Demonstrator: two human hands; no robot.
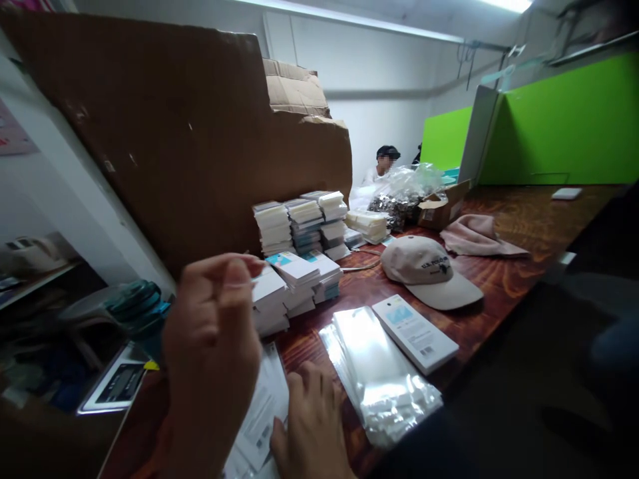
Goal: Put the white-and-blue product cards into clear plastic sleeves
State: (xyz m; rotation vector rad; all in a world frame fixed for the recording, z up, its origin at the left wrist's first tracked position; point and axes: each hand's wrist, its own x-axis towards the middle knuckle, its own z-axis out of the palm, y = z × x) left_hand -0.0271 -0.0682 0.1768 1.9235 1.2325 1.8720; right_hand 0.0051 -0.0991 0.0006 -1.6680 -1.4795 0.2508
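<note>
My left hand (210,332) is raised above the table's near left corner, with its fingers pinched together on something thin that I cannot make out. My right hand (309,426) rests low near the bottom edge, fingers bent and pressing on a white printed box (262,412) that lies on the wooden table (504,279). To the right of that hand lies a stack of clear plastic sleeves (379,379), and beside it a single white flat box (415,332).
Stacks of white boxes (299,246) stand before a large cardboard sheet (180,133). A beige cap (429,269), pink cloth (476,236), an open carton (442,206) and plastic bags (404,189) lie beyond. A person (382,166) sits far back. Green partitions (564,126) stand at right.
</note>
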